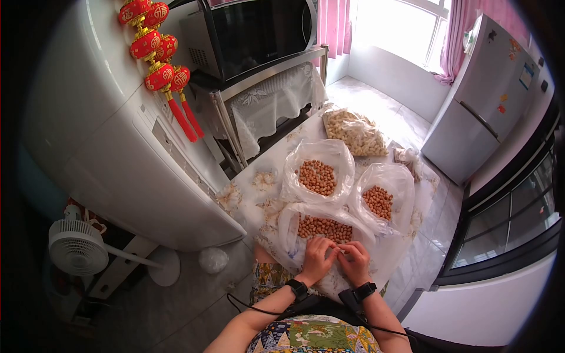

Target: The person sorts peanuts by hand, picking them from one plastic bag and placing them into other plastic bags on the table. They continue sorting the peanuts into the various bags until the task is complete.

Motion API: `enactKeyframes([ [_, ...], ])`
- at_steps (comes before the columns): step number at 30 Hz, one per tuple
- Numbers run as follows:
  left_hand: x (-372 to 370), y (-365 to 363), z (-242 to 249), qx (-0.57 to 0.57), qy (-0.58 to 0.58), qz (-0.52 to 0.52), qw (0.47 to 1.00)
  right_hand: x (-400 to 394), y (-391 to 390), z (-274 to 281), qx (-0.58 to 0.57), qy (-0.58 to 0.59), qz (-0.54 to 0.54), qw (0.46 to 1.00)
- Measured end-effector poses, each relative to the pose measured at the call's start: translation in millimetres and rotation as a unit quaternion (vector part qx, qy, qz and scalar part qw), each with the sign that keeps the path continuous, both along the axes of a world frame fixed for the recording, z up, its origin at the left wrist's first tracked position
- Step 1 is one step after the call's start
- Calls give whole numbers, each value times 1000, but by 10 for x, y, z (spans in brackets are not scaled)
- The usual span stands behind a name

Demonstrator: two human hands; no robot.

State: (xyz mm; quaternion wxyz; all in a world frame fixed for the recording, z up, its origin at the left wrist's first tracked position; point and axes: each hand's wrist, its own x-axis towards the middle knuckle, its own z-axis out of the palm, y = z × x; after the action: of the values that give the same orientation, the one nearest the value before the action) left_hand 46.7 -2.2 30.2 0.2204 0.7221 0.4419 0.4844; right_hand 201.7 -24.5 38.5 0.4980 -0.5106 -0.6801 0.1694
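Observation:
My left hand (318, 259) and my right hand (354, 262) are close together at the near edge of the front plastic bag (286, 226). Their fingers are bent and pinched around something too small to make out. Inside the front bag lie reddish-brown nuts (325, 228), just beyond my fingertips. Behind it stands a second open bag (344, 154) with more nuts (316, 177). A third open bag (406, 179) to the right also holds nuts (378, 202). At the far end of the table is a clear bag of pale unshelled peanuts (356, 134).
The table (259, 215) has a patterned cover. A microwave (259, 35) on a metal stand is at the back left, and a white appliance (112, 141) at left. A fan (76, 247) stands on the floor at lower left, a refrigerator (479, 112) at right.

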Motion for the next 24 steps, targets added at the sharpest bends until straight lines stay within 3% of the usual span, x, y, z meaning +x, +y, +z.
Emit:
enactKeyframes([
  [24,5,8,-16,3,0,2,1000,-2,-5,-5,-5,5,-11,1000],
])
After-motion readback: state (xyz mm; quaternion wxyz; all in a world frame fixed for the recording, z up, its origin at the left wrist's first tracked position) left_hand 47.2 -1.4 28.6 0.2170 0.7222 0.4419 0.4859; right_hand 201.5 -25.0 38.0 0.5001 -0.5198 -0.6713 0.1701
